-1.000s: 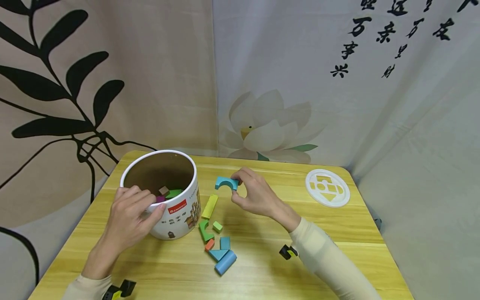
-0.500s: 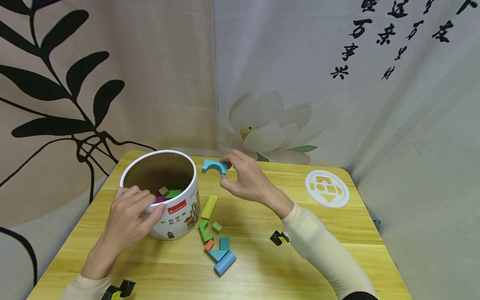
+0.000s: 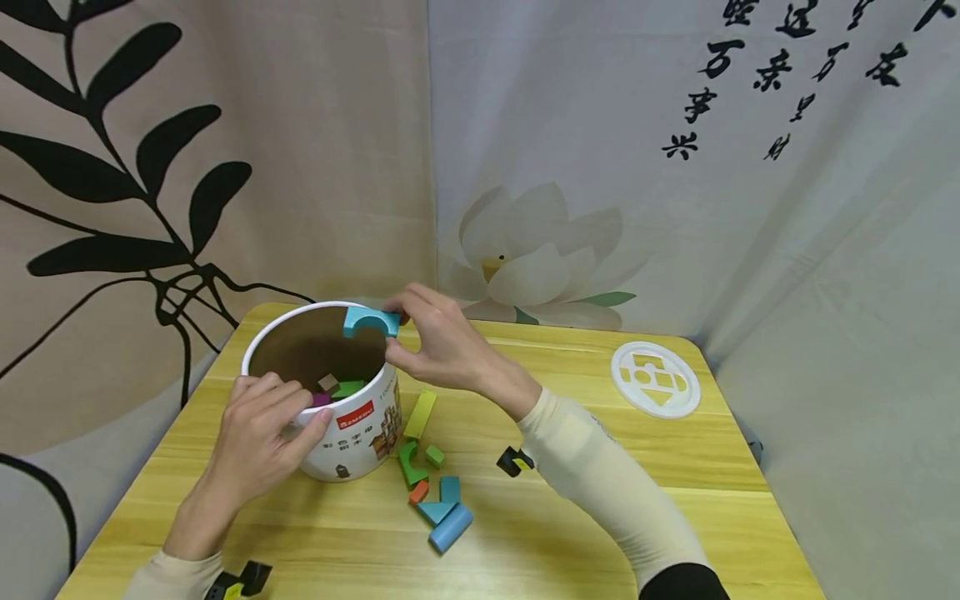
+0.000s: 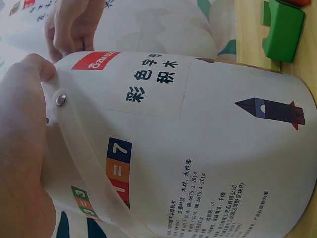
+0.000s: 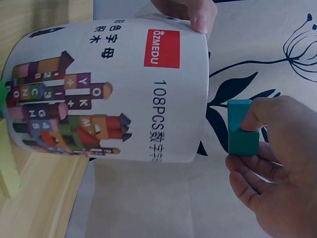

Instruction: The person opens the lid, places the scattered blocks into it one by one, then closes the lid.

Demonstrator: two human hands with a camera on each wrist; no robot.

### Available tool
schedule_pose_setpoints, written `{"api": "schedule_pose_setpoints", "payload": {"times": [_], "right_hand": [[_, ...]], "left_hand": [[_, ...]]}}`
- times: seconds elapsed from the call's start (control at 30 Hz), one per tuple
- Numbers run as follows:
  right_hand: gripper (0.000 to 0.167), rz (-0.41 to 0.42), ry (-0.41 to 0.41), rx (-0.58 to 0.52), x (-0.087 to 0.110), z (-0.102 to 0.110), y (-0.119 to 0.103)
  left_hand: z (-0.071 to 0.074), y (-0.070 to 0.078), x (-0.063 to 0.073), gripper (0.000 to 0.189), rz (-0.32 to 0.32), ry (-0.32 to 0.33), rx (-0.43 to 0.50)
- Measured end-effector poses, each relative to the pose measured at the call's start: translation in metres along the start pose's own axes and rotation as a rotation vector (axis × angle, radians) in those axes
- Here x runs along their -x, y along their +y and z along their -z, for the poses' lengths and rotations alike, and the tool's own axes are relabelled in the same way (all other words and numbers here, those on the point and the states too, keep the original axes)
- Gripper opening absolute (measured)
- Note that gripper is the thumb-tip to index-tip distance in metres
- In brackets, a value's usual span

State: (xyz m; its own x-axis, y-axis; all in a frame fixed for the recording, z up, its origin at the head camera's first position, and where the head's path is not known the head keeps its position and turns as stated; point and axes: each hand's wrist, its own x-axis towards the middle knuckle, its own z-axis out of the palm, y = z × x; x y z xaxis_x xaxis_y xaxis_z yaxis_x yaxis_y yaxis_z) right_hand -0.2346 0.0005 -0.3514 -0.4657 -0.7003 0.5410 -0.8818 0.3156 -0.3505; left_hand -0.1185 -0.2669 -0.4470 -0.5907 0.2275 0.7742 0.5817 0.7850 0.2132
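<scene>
Behind everything, a printed curtain is hanging. The worktop is carrying all the pieces. A white bucket is standing upright at its left side, some blocks lying inside.

The left hand is gripping the bucket's near rim, thumb outside, fingers reaching over the edge. That grip is probably doing the steadying, so pressing down lightly should be serving better than pulling, which could be tipping the bucket. The right hand, well apart from it, is pinching a blue arch block by one end between thumb and fingers. The block is hovering above the bucket's mouth, near the right side of the rim and, by the right wrist view, not touching it.

For getting the arch past the rim well, the wrist should be staying high, with the free end leading inward; dipping too soon could be knocking the edge. A firm pinch matters, since the end hold may be letting the block swivel.

A flat white disc with cut-outs is lying on the right. Beside the bucket, a blue cylinder, a yellow bar and a small light-green block are lying among other loose pieces.
</scene>
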Motion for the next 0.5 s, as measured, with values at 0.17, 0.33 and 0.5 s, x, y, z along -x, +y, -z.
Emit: {"api": "schedule_pose_setpoints", "payload": {"times": [0.17, 0.33, 0.5], "right_hand": [[0.035, -0.01, -0.059, -0.001, -0.014, -0.006, -0.006], [0.036, -0.02, -0.116, 0.006, -0.024, -0.016, -0.01], [0.037, -0.012, -0.147, 0.016, -0.032, -0.024, -0.013]], "left_hand": [[0.0, 0.0, 0.0, 0.051, -0.005, 0.002, -0.003], [0.0, 0.0, 0.0, 0.052, -0.003, 0.0, -0.001], [-0.002, -0.002, 0.0, 0.055, -0.017, 0.029, 0.006]]}}
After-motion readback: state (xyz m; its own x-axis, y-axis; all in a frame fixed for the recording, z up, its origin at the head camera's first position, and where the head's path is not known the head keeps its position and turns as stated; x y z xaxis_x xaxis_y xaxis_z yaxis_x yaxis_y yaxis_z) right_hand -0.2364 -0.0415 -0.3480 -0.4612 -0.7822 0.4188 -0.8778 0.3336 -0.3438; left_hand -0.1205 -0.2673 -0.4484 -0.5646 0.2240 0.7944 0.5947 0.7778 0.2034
